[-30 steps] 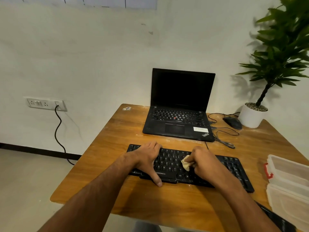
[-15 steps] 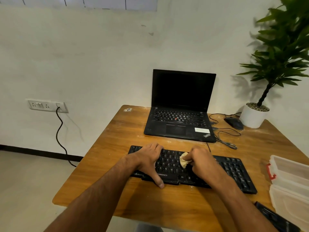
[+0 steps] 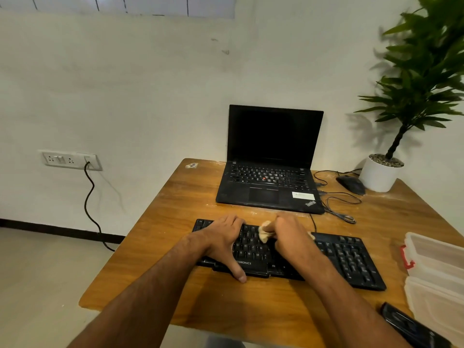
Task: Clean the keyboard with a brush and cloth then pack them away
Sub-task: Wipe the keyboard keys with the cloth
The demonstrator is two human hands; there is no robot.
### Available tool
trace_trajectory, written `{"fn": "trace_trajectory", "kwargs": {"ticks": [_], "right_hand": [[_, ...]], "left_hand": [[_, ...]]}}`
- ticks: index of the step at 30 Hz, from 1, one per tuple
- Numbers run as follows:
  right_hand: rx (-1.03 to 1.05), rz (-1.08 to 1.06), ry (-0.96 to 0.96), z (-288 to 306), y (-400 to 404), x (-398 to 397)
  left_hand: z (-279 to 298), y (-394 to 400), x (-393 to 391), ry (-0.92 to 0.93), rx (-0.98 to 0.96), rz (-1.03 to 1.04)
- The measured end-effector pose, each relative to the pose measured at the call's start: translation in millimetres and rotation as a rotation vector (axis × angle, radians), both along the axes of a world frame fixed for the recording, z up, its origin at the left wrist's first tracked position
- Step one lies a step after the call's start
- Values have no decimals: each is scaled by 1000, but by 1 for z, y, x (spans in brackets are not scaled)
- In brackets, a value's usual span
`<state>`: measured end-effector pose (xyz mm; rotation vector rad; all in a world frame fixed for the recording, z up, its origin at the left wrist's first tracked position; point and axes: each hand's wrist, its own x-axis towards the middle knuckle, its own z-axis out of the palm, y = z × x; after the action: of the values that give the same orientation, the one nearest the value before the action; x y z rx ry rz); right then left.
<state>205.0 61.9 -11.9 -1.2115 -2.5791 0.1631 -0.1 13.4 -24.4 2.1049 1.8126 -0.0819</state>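
Two hands on one keyboard (image 3: 346, 257): left hand (image 3: 223, 243) flat, right hand (image 3: 288, 237) gripping one cloth (image 3: 263, 233).

Open black laptop (image 3: 270, 182) (screen dark) on the wooden table (image 3: 175, 222), mouse (image 3: 351, 185) beside potted plant (image 3: 381, 172)

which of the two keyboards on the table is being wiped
The black standalone keyboard nearest the person: the right hand rubs a beige cloth on it, left hand steadying. The black laptop's keyboard behind is untouched.
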Motion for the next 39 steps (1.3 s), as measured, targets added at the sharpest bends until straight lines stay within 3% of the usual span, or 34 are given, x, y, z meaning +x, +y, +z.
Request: {"fn": "trace_trajectory", "kwargs": {"ticks": [7,15,20,28,39], "right_hand": [[-37,-214,-14,0,6,18],[-108,-44,60,3,-13,-43],[-100,39,24,3,-11,-25],[-92,-200,-29,11,-8,37],[-57,48,-13,8,-42,-43]], "left_hand": [[-2,2,1,5,6,-7],[2,3,4,70,-11,-2],[2,3,3,33,-20,6],[0,3,2,13,-23,2],[-2,3,2,-5,29,-19]]}}
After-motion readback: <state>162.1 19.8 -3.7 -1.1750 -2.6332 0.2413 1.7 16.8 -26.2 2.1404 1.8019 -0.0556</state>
